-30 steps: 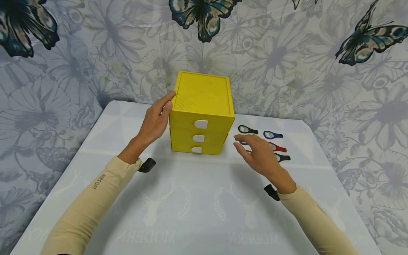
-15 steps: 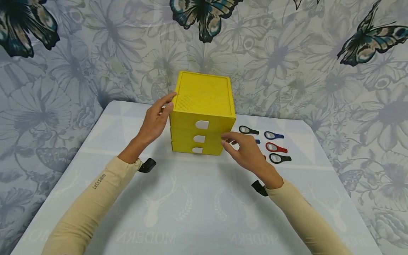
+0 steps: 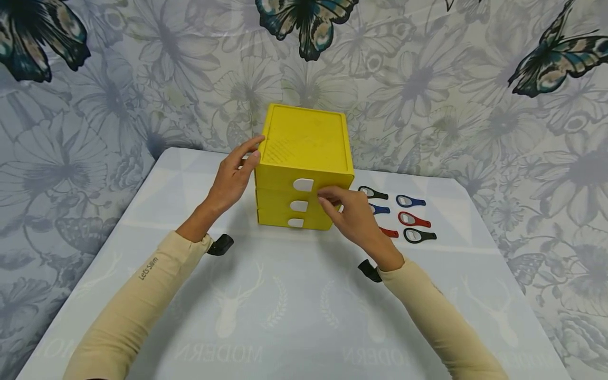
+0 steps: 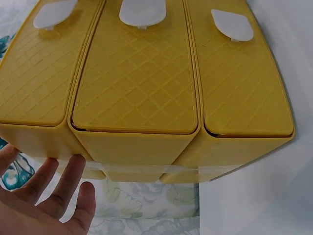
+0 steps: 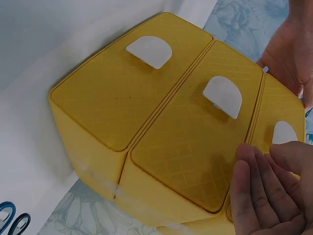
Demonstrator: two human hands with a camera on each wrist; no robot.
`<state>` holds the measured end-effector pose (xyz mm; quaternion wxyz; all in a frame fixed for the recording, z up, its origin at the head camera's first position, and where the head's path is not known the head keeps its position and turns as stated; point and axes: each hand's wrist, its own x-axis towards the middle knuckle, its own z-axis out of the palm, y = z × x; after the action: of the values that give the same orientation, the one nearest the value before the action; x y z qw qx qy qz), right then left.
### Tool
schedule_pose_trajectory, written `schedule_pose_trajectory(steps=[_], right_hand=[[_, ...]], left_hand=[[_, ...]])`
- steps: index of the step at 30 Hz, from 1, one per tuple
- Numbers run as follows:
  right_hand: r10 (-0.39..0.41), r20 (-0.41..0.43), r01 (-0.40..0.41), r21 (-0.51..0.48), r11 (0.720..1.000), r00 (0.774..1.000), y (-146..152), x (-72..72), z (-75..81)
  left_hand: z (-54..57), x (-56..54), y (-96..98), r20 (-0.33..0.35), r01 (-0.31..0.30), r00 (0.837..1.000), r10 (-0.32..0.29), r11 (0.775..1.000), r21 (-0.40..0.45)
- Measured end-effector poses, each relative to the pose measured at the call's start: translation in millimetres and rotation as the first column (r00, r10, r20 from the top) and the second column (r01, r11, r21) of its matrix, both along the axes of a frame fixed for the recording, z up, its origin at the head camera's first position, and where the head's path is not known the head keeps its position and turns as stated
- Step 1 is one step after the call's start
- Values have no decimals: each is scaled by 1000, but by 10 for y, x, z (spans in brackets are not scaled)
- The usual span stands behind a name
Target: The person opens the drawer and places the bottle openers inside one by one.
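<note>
A yellow three-drawer box (image 3: 306, 140) with white half-round pulls stands on the table, its drawers closed. My left hand (image 3: 231, 179) rests its fingertips against the box's left side near the top edge; in the left wrist view those fingers (image 4: 68, 183) are spread and touch the side wall. My right hand (image 3: 353, 216) is in front of the box's right part, just right of the top drawer's white pull (image 3: 303, 184). In the right wrist view its fingers (image 5: 261, 188) are loosely bent near that pull (image 5: 284, 133), holding nothing.
Several small ring-headed tools with short handles lie right of the box, among them a blue one (image 3: 410, 201), a red one (image 3: 414, 219) and a black one (image 3: 419, 235). A patterned wall (image 3: 404, 105) rises behind the white table (image 3: 294, 295).
My right hand has moved left from above the ring-headed tools to the front of the drawer box, uncovering more of them. My left hand has stayed against the box's side.
</note>
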<state>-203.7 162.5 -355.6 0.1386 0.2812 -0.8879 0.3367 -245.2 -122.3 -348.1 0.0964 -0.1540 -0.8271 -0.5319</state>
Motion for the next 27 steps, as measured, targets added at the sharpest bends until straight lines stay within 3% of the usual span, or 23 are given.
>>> schedule_pose_trajectory(steps=[10, 20, 27], right_hand=[[-37, 7, 38, -72, 997, 999, -177, -42, 17], [-63, 14, 65, -115, 991, 998, -230, -47, 43], [-80, 39, 84, -127, 988, 996, -222, 30, 25]], left_hand=[[29, -27, -20, 96, 39, 994, -47, 995, 88], [40, -6, -16, 109, 14, 994, -23, 997, 79], [44, -14, -8, 118, 18, 993, -27, 997, 77]])
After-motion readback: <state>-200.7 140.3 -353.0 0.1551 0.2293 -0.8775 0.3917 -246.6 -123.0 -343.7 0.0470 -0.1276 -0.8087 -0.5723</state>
